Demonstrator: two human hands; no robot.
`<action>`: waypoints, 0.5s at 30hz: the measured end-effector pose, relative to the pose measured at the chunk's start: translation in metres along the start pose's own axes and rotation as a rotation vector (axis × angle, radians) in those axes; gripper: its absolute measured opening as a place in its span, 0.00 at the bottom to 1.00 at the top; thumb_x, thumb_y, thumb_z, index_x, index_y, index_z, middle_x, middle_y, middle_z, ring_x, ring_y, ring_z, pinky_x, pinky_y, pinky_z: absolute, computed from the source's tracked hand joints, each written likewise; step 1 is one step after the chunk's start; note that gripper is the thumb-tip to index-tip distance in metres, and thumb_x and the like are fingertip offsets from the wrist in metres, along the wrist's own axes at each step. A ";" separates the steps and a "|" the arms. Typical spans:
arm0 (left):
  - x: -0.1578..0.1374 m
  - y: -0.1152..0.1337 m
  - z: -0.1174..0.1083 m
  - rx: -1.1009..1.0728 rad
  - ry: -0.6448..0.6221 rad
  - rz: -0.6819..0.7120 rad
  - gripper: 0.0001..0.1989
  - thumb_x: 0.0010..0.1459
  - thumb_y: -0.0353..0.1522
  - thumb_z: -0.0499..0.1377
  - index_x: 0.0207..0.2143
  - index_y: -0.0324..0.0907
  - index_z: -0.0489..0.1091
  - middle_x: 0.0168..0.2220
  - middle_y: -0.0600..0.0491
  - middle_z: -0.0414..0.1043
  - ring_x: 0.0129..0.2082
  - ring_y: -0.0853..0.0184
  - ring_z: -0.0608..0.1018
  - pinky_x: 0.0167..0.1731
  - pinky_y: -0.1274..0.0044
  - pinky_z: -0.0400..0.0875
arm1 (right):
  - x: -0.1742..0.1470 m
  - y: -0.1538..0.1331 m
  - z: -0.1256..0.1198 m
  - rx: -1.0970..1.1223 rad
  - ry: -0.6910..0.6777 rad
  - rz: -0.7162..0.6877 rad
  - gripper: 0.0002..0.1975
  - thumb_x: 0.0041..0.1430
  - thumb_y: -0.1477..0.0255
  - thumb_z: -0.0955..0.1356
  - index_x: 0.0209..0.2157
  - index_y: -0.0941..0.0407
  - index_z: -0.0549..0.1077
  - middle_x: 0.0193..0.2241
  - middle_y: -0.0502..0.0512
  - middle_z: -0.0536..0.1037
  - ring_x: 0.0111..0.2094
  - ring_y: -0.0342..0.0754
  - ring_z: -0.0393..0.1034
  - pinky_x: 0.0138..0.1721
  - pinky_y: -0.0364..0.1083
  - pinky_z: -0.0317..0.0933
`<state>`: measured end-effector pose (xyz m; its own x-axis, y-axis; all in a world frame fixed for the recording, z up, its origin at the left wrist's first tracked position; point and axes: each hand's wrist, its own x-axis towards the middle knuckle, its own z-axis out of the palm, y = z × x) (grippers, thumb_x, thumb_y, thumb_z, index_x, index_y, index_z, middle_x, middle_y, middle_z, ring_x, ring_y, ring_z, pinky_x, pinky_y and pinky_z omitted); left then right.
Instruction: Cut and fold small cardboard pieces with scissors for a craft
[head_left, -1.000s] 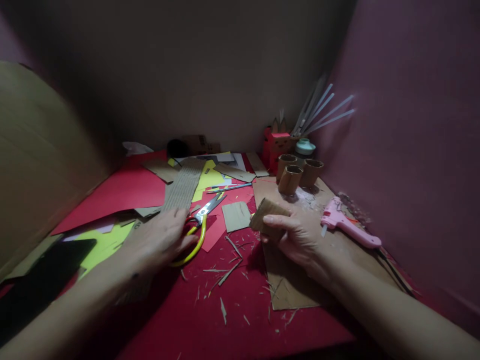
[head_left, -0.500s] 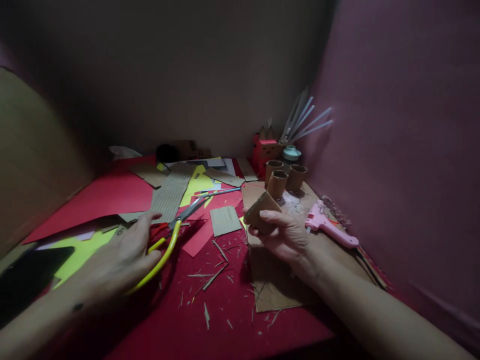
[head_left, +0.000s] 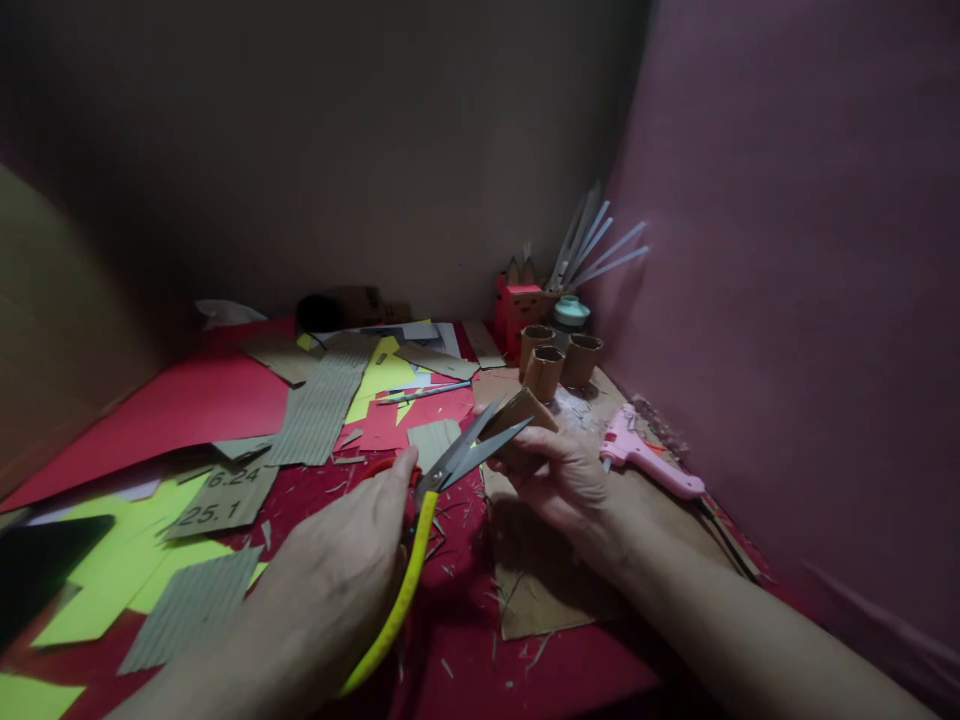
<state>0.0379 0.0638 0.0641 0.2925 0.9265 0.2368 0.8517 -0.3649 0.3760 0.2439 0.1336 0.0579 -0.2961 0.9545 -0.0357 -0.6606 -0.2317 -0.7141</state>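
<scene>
Dim corner. Dark grey wall (head_left: 390, 150) behind, purplish wall (head_left: 810, 250) along the right, brown panel (head_left: 52, 320) at the left edge. Below, a table (head_left: 577, 670) with a deep red top, littered with fine cardboard shavings. Across its left side, a large red sheet (head_left: 172, 410); on the right, a flat cardboard board (head_left: 540, 560). Nearer left, yellow paper (head_left: 97, 590) overlapped by cardboard offcuts, one printed with numbers. Further back, a ridged cardboard strip (head_left: 322, 400).

Left hand (head_left: 337, 570): curled round the handles of a pair of scissors (head_left: 439, 475), red loop mostly covered by fingers, yellow loop showing below. Blades well parted, pointing away and to the right. Right hand (head_left: 566, 480): closed in a pinch on a small cardboard piece (head_left: 526, 404), thumb on the near face, raised above the board's left edge. Piece right at the blade tips, overlapped by the lower blade; contact impossible to tell.

Just right of the right hand, lying on the board, a pink glue gun (head_left: 652, 462). Behind, upright and grouped close, three short cardboard tubes (head_left: 544, 374).
</scene>
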 end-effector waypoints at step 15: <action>0.004 -0.002 0.017 0.139 -0.009 -0.001 0.35 0.48 0.32 0.53 0.61 0.37 0.57 0.36 0.39 0.74 0.32 0.49 0.76 0.27 0.64 0.71 | 0.001 0.006 -0.001 -0.027 0.000 -0.007 0.08 0.40 0.78 0.73 0.26 0.54 0.76 0.25 0.48 0.78 0.24 0.43 0.67 0.31 0.46 0.61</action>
<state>0.0449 0.0702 0.0488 0.2952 0.9277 0.2284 0.9038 -0.3486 0.2480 0.2405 0.1332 0.0530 -0.2917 0.9560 -0.0308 -0.6434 -0.2200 -0.7332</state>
